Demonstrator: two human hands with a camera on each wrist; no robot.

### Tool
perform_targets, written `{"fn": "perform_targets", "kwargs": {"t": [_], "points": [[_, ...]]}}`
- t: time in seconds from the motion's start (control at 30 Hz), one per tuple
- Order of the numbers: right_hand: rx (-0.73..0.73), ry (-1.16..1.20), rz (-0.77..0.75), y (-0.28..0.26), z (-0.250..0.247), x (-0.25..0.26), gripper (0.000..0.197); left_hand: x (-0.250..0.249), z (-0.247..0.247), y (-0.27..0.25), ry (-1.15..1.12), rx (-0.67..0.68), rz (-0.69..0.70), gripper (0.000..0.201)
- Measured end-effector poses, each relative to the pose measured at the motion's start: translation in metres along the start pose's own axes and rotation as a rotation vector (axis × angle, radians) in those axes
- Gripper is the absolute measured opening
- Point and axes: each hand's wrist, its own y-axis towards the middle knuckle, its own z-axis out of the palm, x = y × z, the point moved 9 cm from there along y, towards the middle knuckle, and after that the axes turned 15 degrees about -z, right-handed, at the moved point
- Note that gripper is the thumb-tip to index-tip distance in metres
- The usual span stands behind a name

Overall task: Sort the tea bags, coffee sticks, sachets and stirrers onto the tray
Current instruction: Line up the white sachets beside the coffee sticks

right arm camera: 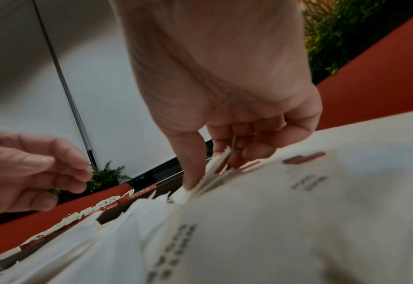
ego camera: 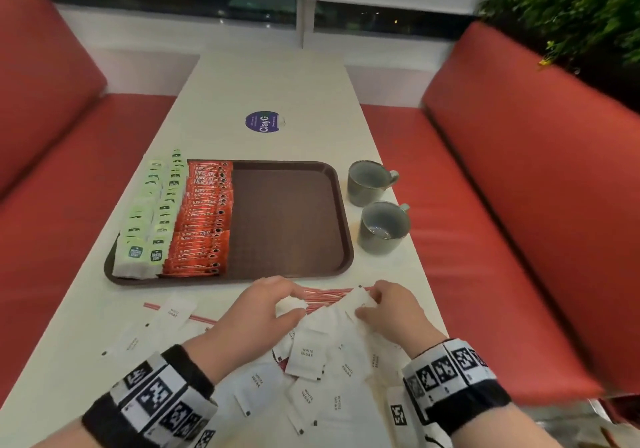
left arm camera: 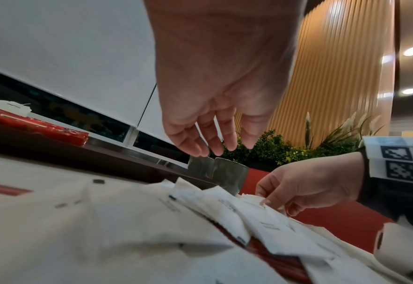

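Observation:
A brown tray holds green tea bags in its left column and red coffee sticks beside them; its right half is bare. White sugar sachets lie scattered on the table in front of the tray, over red-and-white striped stirrers. My right hand pinches a few sachets between thumb and fingers at the far edge of the pile. My left hand hovers just left of it, fingers hanging loosely and holding nothing.
Two grey mugs stand right of the tray near the table edge. More sachets and a stirrer lie at the front left. A round purple sticker sits further back. Red benches flank the table.

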Motion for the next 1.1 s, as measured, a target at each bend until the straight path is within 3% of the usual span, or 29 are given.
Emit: {"fn": "perform_targets", "kwargs": {"t": [0.3,0.47,0.6,0.7,0.77,0.87,1.0,1.1], "points": [[-0.112,0.381,-0.145,-0.007,-0.023,0.016,0.021,-0.018,0.005,-0.001,0.005,-0.035,-0.019,0.019],[-0.091,0.187,-0.528,-0.029,-0.050,0.086,0.022,-0.036,0.003,-0.002,-0.037,0.038,-0.050,0.034],[-0.035,0.073,-0.844,-0.056,-0.048,0.146,0.019,-0.045,0.013,-0.009,-0.161,0.238,-0.128,0.008],[-0.226,0.182,-0.802,-0.057,-0.063,0.139,0.012,-0.034,0.017,-0.018,-0.560,0.382,-0.260,0.019],[-0.263,0.132,-0.661,-0.048,-0.060,0.111,0.014,-0.019,0.012,-0.022,-0.737,0.360,-0.349,0.018],[-0.009,-0.069,-0.456,-0.043,-0.022,0.076,0.023,0.011,-0.001,-0.029,-0.864,0.227,-0.452,0.019],[0.106,-0.185,-0.503,-0.053,0.012,0.091,0.048,0.041,-0.013,-0.041,-0.986,0.085,-0.530,0.024],[0.186,-0.396,-0.497,-0.048,0.033,0.104,0.062,0.049,-0.012,-0.049,-1.024,0.066,-0.554,0.026]]}}
